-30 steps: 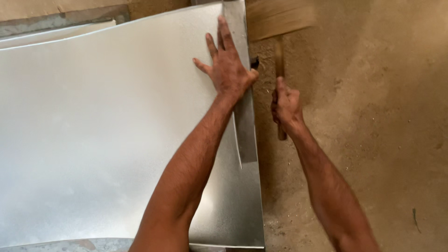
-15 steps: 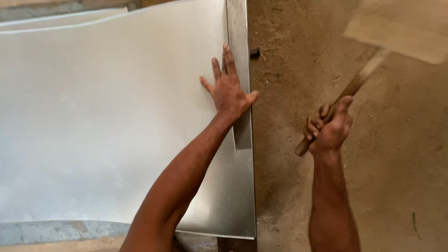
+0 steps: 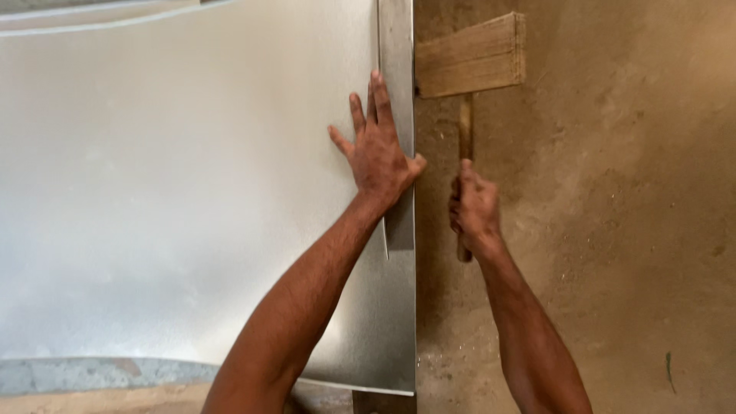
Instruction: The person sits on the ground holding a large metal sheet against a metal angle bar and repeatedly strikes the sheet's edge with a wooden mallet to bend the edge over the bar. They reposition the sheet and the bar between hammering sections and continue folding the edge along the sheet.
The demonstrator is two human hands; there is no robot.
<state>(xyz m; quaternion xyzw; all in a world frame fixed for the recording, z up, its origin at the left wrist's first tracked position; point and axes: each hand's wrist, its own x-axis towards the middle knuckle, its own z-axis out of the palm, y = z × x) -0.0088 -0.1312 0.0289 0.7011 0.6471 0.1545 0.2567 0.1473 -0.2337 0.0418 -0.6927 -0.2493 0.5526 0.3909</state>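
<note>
Right hand (image 3: 475, 208) grip on wooden mallet (image 3: 469, 57), left hand (image 3: 379, 153) flat on metal sheet (image 3: 176, 192)

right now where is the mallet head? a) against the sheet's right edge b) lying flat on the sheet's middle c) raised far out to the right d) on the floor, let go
a: the wooden mallet head meets the right edge of the metal sheet, its handle in the right hand, while the left hand presses flat on the sheet.

Large, dull-grey, slightly bowed sheet of thin metal (image 3: 176, 192) lies flat, filling the 9 o'clock half; its folded straight edge runs 12 to 6. Wooden mallet (image 3: 469, 57), pale rectangular block head on a slim stick handle, head touching that edge at 1 o'clock.
</note>
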